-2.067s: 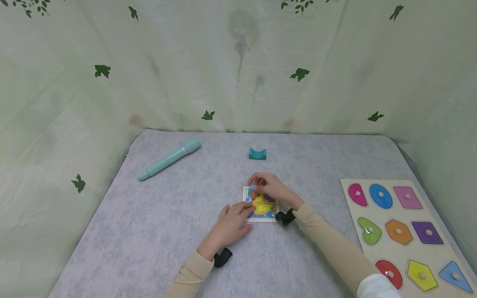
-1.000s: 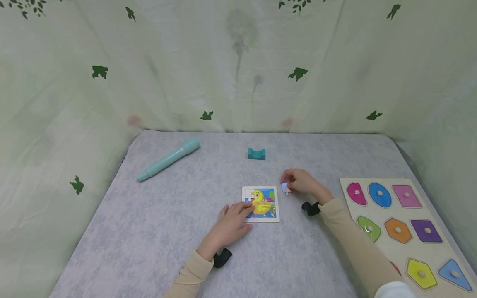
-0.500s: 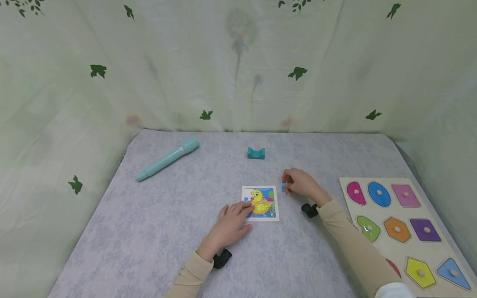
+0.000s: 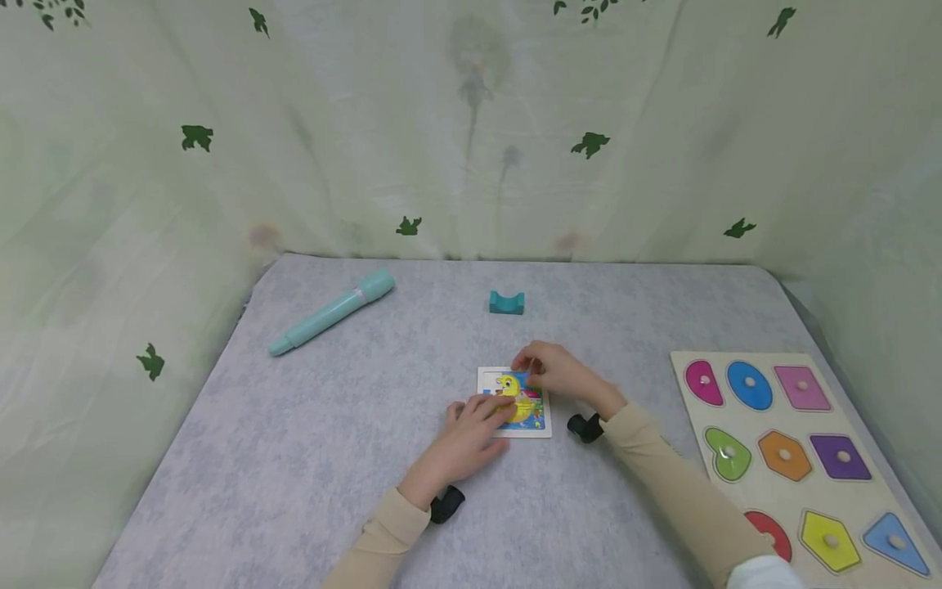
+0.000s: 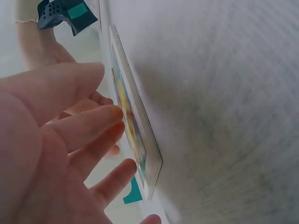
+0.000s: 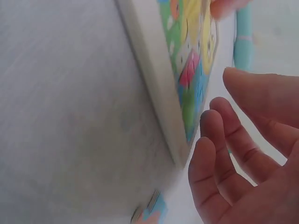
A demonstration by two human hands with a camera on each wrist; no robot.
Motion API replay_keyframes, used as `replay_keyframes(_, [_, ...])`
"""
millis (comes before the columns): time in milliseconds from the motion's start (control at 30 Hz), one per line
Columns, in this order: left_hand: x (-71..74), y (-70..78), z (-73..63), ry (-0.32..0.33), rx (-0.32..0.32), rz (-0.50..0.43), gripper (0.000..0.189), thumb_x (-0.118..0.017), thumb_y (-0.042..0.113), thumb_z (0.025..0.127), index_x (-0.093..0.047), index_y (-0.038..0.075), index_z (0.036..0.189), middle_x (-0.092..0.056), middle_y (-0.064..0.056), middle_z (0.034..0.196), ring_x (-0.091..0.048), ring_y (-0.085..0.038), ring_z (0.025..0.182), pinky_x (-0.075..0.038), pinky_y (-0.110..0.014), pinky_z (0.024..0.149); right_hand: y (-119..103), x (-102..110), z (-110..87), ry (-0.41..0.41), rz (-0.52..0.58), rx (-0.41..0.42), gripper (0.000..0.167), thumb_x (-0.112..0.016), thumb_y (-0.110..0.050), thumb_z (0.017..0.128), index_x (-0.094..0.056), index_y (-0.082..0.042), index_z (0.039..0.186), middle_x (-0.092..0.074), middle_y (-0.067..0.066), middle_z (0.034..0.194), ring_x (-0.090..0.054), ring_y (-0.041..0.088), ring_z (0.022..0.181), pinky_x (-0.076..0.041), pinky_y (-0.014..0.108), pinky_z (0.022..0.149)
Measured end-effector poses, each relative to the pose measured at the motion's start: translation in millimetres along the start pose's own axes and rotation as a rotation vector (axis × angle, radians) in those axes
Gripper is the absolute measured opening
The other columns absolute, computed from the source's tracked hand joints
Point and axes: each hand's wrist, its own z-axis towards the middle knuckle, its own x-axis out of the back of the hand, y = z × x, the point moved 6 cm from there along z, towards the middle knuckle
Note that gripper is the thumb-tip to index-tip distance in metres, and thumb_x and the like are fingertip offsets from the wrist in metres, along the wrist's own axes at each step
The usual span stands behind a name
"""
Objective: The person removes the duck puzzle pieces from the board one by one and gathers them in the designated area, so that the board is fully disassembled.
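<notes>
A small duck puzzle in a pale wooden frame [image 4: 546,417] lies flat at mid-table. My left hand [image 4: 465,438] rests its extended fingertips on the yellow duck picture; the left wrist view shows those fingers [image 5: 86,128] spread over it. My right hand [image 4: 562,376] is at the puzzle's upper right corner. Its thumb and fingers [image 6: 247,154] are bent and apart, with nothing between them in the right wrist view. A loose blue and orange puzzle piece [image 6: 153,212] lies on the table beside the frame; my right hand hides it in the head view.
A large shape-peg board [image 4: 751,409] with coloured knobbed pieces lies at the right, partly under my right forearm. A teal pen-shaped stick [image 4: 331,315] lies at the back left. Behind the puzzle stands a small teal notched block [image 4: 507,303].
My right hand lifted a piece from the puzzle's upper left, carried it right and let it go on the table, then returned to the frame. My left hand shifted slightly right.
</notes>
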Motion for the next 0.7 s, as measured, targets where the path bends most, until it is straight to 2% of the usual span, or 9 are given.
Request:
replay_keyframes(133, [-2.6,0.1,2.2,-0.036,-0.002,0.017,0.050,-0.057,0.025,0.098,-0.045,0.009,0.143,-0.037,-0.003,0.149,-0.031,-0.029,0.132,-0.025,-0.059,0.095,-7,-10,4.2,-0.054,-0.061,-0.005,0.026,-0.067,0.001,0.085,-0.068,-0.007,0.110,-0.056,0.004,0.099,-0.052,0.018,0.087,-0.046,0.032,0.078])
replay_keyframes(333, [-5.2,-1.0,2.1,-0.056,0.027,0.037,0.051,-0.058,0.026,0.097,-0.044,0.011,0.144,-0.036,-0.001,0.150,-0.030,-0.028,0.134,-0.023,-0.062,0.095,-9,-16,6.8,-0.107,-0.103,-0.059,0.034,-0.066,0.002,0.084,-0.068,-0.014,0.113,-0.050,0.005,0.103,-0.050,0.019,0.088,-0.045,0.034,0.080])
replay_keyframes(567, [-7.1,-1.5,2.6,-0.051,0.054,0.035,0.051,-0.059,0.026,0.096,-0.046,0.012,0.143,-0.036,0.001,0.150,-0.029,-0.028,0.135,-0.021,-0.062,0.097,-10,-20,8.4,-0.094,-0.082,-0.076,0.032,-0.065,0.007,0.082,-0.066,-0.014,0.106,-0.048,0.006,0.102,-0.047,0.019,0.083,-0.044,0.032,0.074])
replay_keyframes(700, [-7.1,-0.9,3.0,-0.052,0.049,0.048,0.051,-0.058,0.027,0.096,-0.046,0.011,0.143,-0.036,0.001,0.150,-0.029,-0.027,0.135,-0.021,-0.061,0.097,-10,-21,6.6,-0.078,-0.036,-0.057,0.028,-0.062,0.012,0.079,-0.066,-0.011,0.094,-0.046,0.006,0.100,-0.044,0.020,0.080,-0.040,0.031,0.071])
